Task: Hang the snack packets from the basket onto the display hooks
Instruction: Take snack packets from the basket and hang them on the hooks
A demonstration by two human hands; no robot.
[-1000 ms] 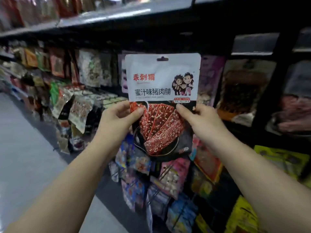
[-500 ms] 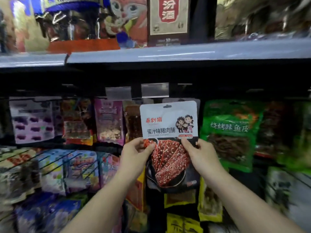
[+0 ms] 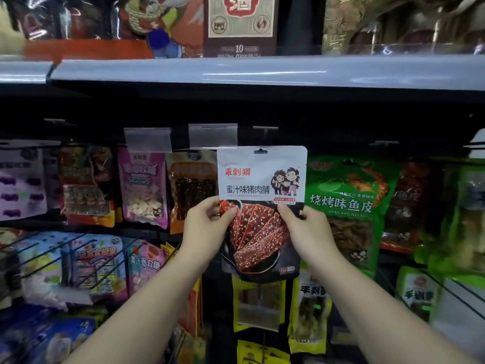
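Item 1, pork jerky packet [image 3: 262, 179]: white upper half with red brand characters and two cartoon figures, dark lower half picturing sesame-coated red slices; I see it held upright at centre frame, in front of the hanging display, its hang hole [image 3: 260, 152] at the packet's 12 o'clock edge, just below a clear price-tag holder [image 3: 213, 135]. I cannot tell whether the hole is on a hook. Item 2, left hand [image 3: 206, 227]: at the packet's 8 o'clock, thumb over the front face, fingers curled behind, pinching the left edge. Item 3, right hand [image 3: 309, 227]: at the packet's 4 o'clock, thumb on the front, fingers behind, pinching the right edge. Item 4, green fish-skin packet [image 3: 349, 206]: hanging just beside the jerky packet at its 3 o'clock. Item 5, brown-strip packet [image 3: 191, 190]: hanging at 9 o'clock, partly behind the jerky packet. Item 6, pink packet [image 3: 143, 185]: further toward 9 o'clock. Item 7, grey shelf edge [image 3: 262, 72]: across 12 o'clock, boxed goods above.
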